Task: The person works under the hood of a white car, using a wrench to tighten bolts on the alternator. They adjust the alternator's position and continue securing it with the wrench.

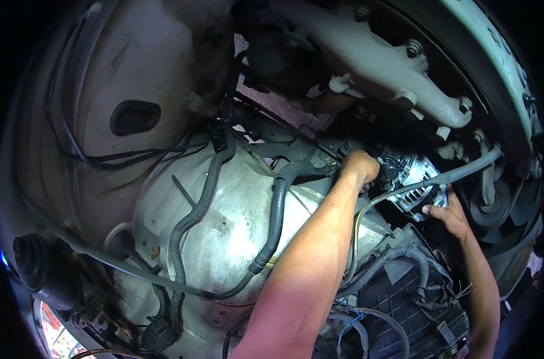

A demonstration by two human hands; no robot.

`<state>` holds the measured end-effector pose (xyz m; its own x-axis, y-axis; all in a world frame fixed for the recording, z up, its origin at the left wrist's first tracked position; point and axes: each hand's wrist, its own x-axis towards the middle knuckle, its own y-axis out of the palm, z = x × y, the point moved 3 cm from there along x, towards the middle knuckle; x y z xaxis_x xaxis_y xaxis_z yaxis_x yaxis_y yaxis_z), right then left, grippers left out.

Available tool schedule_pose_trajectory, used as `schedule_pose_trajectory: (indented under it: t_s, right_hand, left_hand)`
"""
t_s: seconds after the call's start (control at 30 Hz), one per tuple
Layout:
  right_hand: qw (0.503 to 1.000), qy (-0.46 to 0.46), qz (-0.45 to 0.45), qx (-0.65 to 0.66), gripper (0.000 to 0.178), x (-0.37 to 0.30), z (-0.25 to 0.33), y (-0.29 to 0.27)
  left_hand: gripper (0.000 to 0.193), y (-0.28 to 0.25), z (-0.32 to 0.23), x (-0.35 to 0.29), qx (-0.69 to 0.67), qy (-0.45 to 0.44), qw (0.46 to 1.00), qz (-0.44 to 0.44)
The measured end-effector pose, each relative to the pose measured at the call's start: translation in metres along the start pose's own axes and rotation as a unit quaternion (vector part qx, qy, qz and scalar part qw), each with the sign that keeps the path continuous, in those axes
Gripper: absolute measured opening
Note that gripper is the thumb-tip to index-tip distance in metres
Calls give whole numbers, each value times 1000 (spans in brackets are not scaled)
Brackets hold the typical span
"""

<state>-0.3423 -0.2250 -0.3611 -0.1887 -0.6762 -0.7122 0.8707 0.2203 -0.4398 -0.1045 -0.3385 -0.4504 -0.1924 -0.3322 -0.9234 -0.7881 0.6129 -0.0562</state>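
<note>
A silver alternator [416, 179] with vent slots sits at the right of the engine bay, below the engine. My right hand [451, 216] grips its lower right side, the thumb on the near face and the fingers mostly out of sight behind. At its left end my left hand [360, 166] is closed, the fingers curled down. What those fingers hold, if anything, is hidden. A grey sleeved hose [457, 173] passes in front of the alternator, and a thin yellowish cable [357, 230] bends down beside my left forearm.
Corrugated wire looms [188, 224] cross the pale rounded wheel-arch panel [230, 206]. A pale manifold [379, 57] spans the upper right. A black ribbed tray [391, 305] lies between my forearms. Pulleys [490, 200] stand at far right. A dark cylindrical part [42, 263] is at left.
</note>
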Motion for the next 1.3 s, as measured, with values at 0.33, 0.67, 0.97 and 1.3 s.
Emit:
schedule_pose_trajectory:
  t_s: [0.33, 0.67, 0.97, 1.3]
  right_hand:
    - [1000, 9, 14, 10, 98, 1, -8, 0]
    - [1000, 9, 20, 13, 97, -1, -4, 1]
    - [999, 4, 44, 24, 91, 2, -9, 2]
    - [998, 18, 35, 49, 98, 2, -15, 2]
  left_hand:
    - [22, 27, 13, 46, 137, 5, 991, -1]
    - [28, 36, 17, 65, -10, 21, 994, 106]
    - [29, 33, 15, 53, -80, -18, 989, 121]
    - [24, 45, 13, 76, 182, 60, 981, 30]
